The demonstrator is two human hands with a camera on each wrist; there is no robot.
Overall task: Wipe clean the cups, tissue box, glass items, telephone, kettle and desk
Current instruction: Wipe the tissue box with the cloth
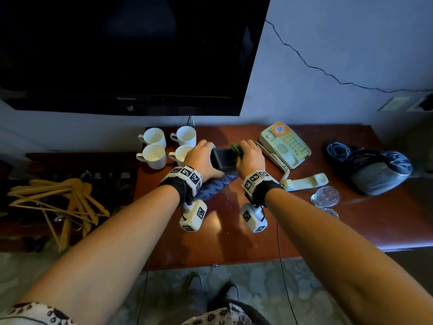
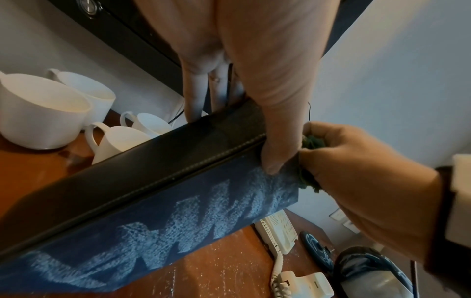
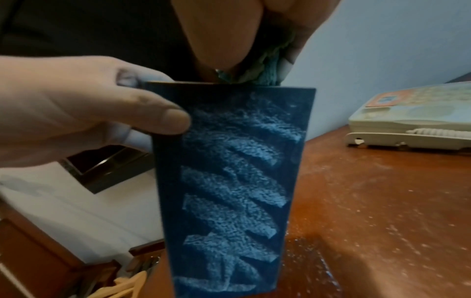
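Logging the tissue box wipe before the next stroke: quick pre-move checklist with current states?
1. Left hand grips tissue box: ok.
2. Right hand holds green cloth: ok.
3. Cloth touching the box end: ok.
4. Box base free of dust: not ok, pale streaks show.
5. Cups clear of the box: cannot tell, nearest cup is half hidden.
6. Desk wiped: not ok, specks remain.

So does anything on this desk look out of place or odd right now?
Yes. The telephone's handset lies off its cradle on the desk, beside the telephone. White specks dust the desk. The underside of the tissue box, held up in the left hand, shows pale zigzag smears.
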